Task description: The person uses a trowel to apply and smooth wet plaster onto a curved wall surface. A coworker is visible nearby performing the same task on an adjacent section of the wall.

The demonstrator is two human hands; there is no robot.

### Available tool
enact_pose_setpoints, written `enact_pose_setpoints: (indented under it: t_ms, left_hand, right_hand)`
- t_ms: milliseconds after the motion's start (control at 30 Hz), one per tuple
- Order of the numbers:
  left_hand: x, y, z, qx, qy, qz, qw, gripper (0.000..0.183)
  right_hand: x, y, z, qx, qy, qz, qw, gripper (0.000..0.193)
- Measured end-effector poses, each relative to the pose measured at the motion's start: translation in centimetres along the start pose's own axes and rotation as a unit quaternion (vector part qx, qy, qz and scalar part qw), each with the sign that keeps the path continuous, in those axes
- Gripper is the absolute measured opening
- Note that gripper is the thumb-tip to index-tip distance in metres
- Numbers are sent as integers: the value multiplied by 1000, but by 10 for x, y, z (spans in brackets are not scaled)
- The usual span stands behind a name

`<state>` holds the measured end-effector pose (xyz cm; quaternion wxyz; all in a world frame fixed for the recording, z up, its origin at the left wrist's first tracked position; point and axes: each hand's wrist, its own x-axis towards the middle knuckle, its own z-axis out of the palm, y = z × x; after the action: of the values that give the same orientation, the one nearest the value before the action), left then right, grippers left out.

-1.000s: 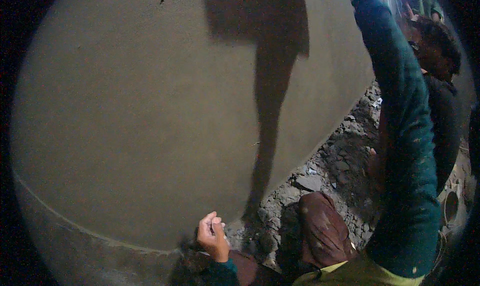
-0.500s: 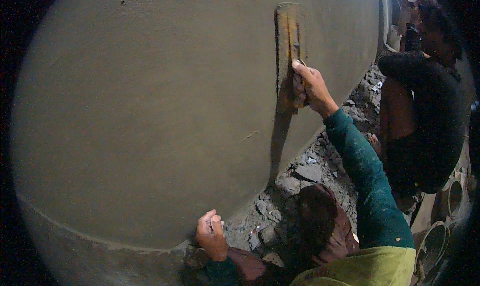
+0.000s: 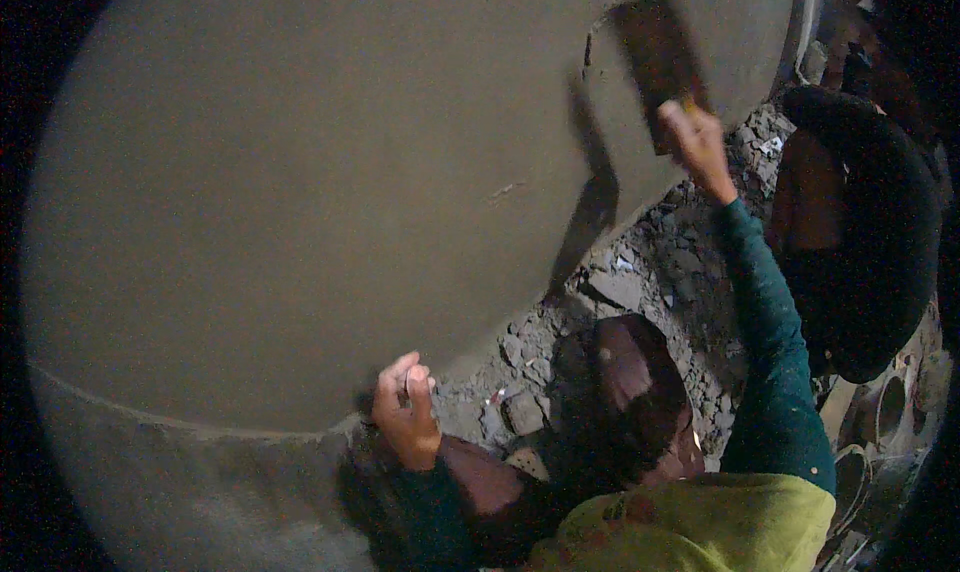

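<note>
My right hand [image 3: 697, 142] grips a plastering trowel [image 3: 660, 47] by its handle. The trowel's long flat blade is dark and blurred by motion, tilted in front of the grey plastered wall [image 3: 300, 192]. It looks apart from the surface, and a dark shadow falls on the plaster beside it. A small rough ridge of mortar [image 3: 588, 50] marks the plaster left of the blade. Low down, near the wall's bottom edge, my left hand [image 3: 408, 412] is loosely closed, fingers curled toward the thumb, with nothing visible in it.
Broken rubble [image 3: 610, 287] lies along the wall's foot. A person in dark clothes [image 3: 860, 232] crouches close on the right, beside my right arm. My bent knee [image 3: 640, 372] is below the rubble. Round-rimmed containers [image 3: 850, 472] stand at the lower right.
My right hand and the trowel have moved right and slightly up; the blade has turned and tilted away from the wall. The mortar ridge now shows. My left hand appears slightly higher in view.
</note>
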<state>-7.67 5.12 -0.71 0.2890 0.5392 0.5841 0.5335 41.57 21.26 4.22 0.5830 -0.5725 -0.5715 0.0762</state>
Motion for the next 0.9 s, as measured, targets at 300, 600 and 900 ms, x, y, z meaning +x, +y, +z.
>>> enact_pose_setpoints:
  t_ms: [300, 600, 900]
  left_hand:
    - [4, 5, -2, 14, -16, -21, 1000, 28]
    - [4, -6, 0, 9, -17, -32, 999, 27]
    - [4, -6, 8, 23, -2, -36, 999, 26]
  right_hand:
    - [-92, -40, 116, -199, -224, -252, 920, 36]
    - [41, -64, 20, -226, -62, -261, 936, 32]
    - [208, -108, -118, -41, 76, -99, 991, 28]
